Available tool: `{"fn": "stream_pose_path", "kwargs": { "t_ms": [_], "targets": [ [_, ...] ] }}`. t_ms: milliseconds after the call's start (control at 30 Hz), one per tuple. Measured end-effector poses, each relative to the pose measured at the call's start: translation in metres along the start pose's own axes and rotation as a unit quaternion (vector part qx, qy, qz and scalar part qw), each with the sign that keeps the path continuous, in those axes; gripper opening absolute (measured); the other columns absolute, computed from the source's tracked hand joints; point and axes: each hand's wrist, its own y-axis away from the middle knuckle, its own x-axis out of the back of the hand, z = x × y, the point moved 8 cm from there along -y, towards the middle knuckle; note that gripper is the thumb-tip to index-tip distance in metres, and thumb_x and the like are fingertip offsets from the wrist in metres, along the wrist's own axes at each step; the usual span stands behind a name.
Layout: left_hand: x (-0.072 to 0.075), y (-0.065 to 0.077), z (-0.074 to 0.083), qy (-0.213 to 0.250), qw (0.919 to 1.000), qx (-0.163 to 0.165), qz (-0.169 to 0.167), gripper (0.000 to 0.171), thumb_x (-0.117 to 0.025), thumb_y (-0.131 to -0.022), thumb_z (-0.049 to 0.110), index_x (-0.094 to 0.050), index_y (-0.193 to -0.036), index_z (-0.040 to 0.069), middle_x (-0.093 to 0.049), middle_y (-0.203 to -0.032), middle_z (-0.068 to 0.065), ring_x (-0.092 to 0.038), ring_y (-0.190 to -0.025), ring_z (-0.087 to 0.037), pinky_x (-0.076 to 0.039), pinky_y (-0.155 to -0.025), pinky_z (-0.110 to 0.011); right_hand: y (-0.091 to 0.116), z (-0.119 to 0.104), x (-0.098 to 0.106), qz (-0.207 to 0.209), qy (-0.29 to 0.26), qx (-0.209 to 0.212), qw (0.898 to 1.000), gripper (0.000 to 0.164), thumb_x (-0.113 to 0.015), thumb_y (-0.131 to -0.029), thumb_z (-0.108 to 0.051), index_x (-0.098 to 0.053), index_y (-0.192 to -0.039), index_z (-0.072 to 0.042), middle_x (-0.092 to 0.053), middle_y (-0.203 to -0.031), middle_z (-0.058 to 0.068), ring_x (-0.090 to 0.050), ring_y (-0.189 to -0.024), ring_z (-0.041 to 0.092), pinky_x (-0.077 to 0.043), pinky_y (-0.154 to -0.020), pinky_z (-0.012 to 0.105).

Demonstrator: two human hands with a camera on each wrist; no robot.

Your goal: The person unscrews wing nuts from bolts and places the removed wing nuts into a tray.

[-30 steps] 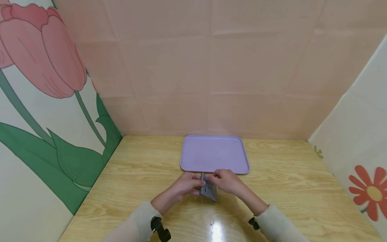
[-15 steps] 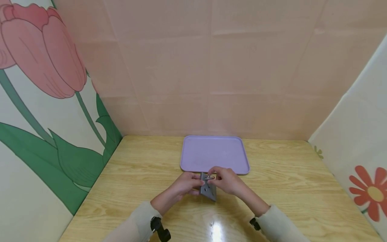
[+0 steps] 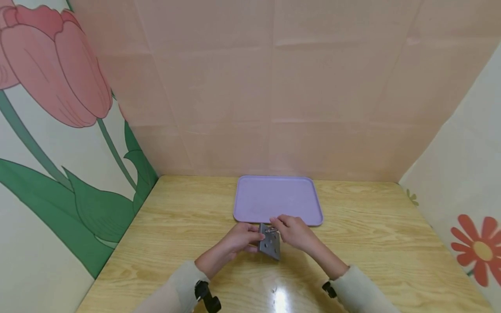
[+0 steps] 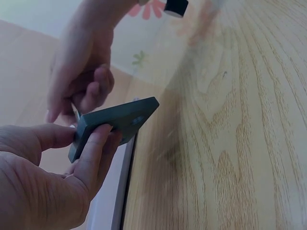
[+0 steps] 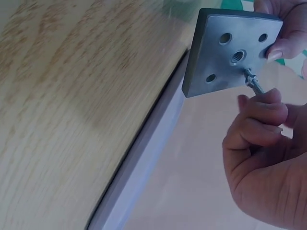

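Observation:
A square grey metal plate (image 3: 269, 248) stands tilted above the table, pinched at one edge between the thumb and fingers of my left hand (image 3: 240, 238). In the right wrist view, several round holes pierce the plate, and the middle one is threaded. A small silver screw (image 5: 254, 83) with a nut-like collar stands at a corner hole, and its inner end is at the hole. My right hand (image 3: 296, 234) pinches the outer end of the screw with curled fingers. How deep the screw sits in the plate cannot be seen.
Behind the hands a lilac tray (image 3: 278, 200) lies on the wooden table (image 3: 364, 226). A plain pinkish backdrop (image 3: 274, 87) rises at the table's far edge. Flower-printed panels flank both sides.
The right hand has shifted its fingers on the screw, which came into sight half a second ago and now points at the plate's upper hole. The left hand and plate have stayed put.

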Motion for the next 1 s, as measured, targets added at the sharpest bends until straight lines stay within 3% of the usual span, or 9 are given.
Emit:
{"fn": "stream_pose_path", "kwargs": {
  "t_ms": [133, 333, 733, 867, 1000],
  "targets": [
    [-0.001, 0.0, 0.0, 0.0, 1.0, 0.001, 0.002, 0.025, -0.068, -0.093, 0.005, -0.066, -0.112, -0.01, -0.075, -0.099, -0.015, -0.073, -0.088, -0.022, -0.062, -0.068, -0.031, 0.0, 0.01, -0.003, -0.013, -0.003, -0.057, 0.998, 0.052, -0.042, -0.107, -0.048, -0.069, -0.085, -0.01, -0.056, -0.055, 0.001, -0.049, -0.051, 0.016, -0.039, -0.051, 0.03],
    [-0.001, 0.0, 0.0, 0.002, 1.0, 0.0, 0.001, 0.024, -0.068, -0.093, 0.005, -0.066, -0.111, -0.01, -0.074, -0.1, -0.015, -0.073, -0.089, -0.023, -0.063, -0.07, -0.033, 0.002, 0.015, -0.009, -0.033, -0.021, -0.091, 0.995, 0.056, -0.043, -0.106, -0.052, -0.069, -0.079, -0.009, -0.054, -0.053, 0.002, -0.045, -0.048, 0.015, -0.034, -0.047, 0.027],
    [-0.003, -0.001, 0.0, 0.003, 0.9999, -0.006, -0.012, 0.023, -0.067, -0.093, 0.006, -0.067, -0.111, -0.009, -0.075, -0.102, -0.016, -0.073, -0.091, -0.023, -0.062, -0.071, -0.033, 0.002, 0.011, -0.014, -0.041, -0.02, -0.081, 0.996, 0.045, -0.049, -0.105, -0.041, -0.073, -0.082, -0.011, -0.058, -0.055, 0.002, -0.05, -0.05, 0.014, -0.039, -0.047, 0.027],
    [-0.002, -0.001, -0.001, -0.002, 0.9999, -0.002, -0.01, 0.023, -0.068, -0.093, 0.006, -0.067, -0.11, -0.009, -0.075, -0.101, -0.015, -0.073, -0.091, -0.023, -0.062, -0.069, -0.032, 0.002, 0.011, -0.015, -0.047, -0.025, -0.085, 0.995, 0.042, -0.051, -0.105, -0.042, -0.073, -0.089, -0.011, -0.062, -0.063, 0.004, -0.052, -0.052, 0.014, -0.04, -0.047, 0.027],
    [-0.002, 0.001, 0.0, -0.003, 1.0, 0.001, -0.007, 0.024, -0.068, -0.093, 0.006, -0.067, -0.111, -0.008, -0.075, -0.102, -0.014, -0.073, -0.092, -0.024, -0.062, -0.07, -0.033, 0.002, 0.01, -0.014, -0.049, -0.016, -0.076, 0.996, 0.043, -0.053, -0.103, -0.045, -0.071, -0.085, -0.011, -0.061, -0.063, 0.002, -0.052, -0.054, 0.015, -0.04, -0.048, 0.028]
  ]
}}
